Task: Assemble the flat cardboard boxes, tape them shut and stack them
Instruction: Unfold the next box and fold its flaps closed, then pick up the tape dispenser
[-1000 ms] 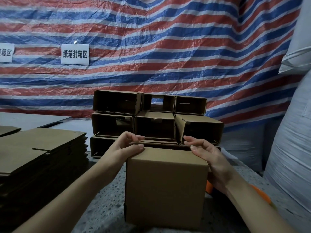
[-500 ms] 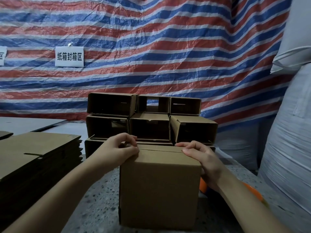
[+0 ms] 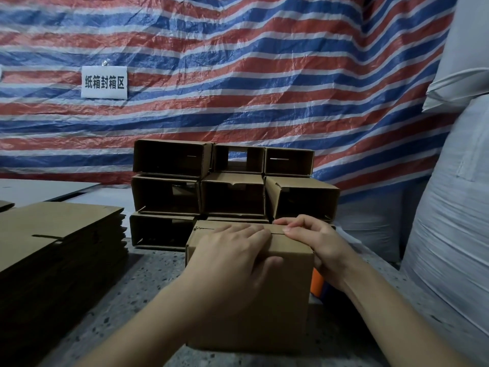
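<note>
Pressing flat with left hand [image 3: 232,250] on the box [image 3: 275,295] top flaps — right hand [image 3: 315,241] curling over, gripping its far right edge.

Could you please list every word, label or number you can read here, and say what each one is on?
"纸箱封箱区": black characters on the white sign fixed to the striped tarp.
A second white sign at the far left edge is cut off; nothing on it can be read.
The cardboard boxes and the flat cardboard stack show no print.
</note>
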A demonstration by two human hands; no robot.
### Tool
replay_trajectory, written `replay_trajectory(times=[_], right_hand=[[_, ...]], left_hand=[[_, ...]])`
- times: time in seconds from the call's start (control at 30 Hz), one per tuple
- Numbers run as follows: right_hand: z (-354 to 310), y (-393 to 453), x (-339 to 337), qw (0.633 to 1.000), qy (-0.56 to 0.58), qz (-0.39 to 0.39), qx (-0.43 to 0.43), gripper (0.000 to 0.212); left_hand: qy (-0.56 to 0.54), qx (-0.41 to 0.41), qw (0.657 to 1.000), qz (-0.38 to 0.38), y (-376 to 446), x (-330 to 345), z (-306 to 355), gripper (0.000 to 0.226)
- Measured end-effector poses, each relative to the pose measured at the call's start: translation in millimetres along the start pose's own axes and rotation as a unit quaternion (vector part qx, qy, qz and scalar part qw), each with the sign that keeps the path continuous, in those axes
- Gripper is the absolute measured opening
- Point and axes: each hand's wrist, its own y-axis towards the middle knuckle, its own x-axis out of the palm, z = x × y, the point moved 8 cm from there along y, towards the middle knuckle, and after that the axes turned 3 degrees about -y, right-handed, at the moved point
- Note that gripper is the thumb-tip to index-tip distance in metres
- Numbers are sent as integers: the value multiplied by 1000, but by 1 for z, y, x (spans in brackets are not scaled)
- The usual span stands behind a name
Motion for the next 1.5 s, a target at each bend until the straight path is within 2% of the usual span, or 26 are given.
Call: replay_trajectory(times=[0.03, 0.1, 0.17, 0.2, 0.23, 0.3, 0.33, 0.37, 0.43, 0.57, 0.73, 0.93, 1.03, 1.13, 1.27, 1.37, 1.5], right_hand=[[0, -1, 1, 1000, -8, -5, 4, 9], [-1, 1, -7, 998, -65, 10, 12, 29], [-3, 5, -34, 978, -188, 89, 33, 38], [-4, 6, -52, 949, -284, 128, 49, 40], [-3, 6, -68, 903, -400, 142, 72, 44], [11, 0, -88, 789, -588, 79, 158, 51], [21, -5, -94, 741, -640, 38, 202, 60], [30, -11, -98, 709, -666, 8, 232, 67], [43, -21, -98, 696, -669, -15, 260, 70], [63, -34, -89, 686, -678, -10, 263, 57], [78, -40, -89, 712, -653, 20, 258, 45], [84, -40, -96, 754, -621, 64, 205, 36], [72, -37, -101, 779, -597, 85, 172, 25], [40, -32, -112, 824, -536, 131, 127, 34], [-24, -27, -124, 901, -378, 195, 87, 44], [-74, -24, -110, 962, -214, 162, 42, 52], [-118, -11, -75, 994, -98, 43, 3, 58]], left_hand=[[7, 3, 1000, 7, -1, -1, 0, 55], [-3, 8, 1000, 13, -2, -3, 1, 53], [-21, 9, 1000, 13, -2, -2, 1, 60], [-25, 8, 1000, 15, -2, -2, 0, 63], [-27, 9, 999, 17, -1, -2, 0, 65], [-31, 9, 999, 18, 0, -1, 1, 67], [-33, 8, 999, 18, 0, 0, 0, 68], [-34, 8, 999, 19, 0, 1, -1, 68], [-29, 9, 999, 21, 0, 2, -2, 65], [-31, 9, 999, 21, 1, 3, -2, 59], [-34, 16, 999, 17, 3, 4, -3, 58], [-47, 17, 999, 9, 6, 3, -6, 49], [-53, 13, 998, 3, 6, 5, -8, 49], [-55, 12, 998, 0, 5, 7, -8, 50], [-52, 17, 998, 8, 4, 7, -7, 50], [-51, 19, 998, 13, 3, 6, -7, 56], [-45, 23, 999, 21, 2, 5, -6, 61]])
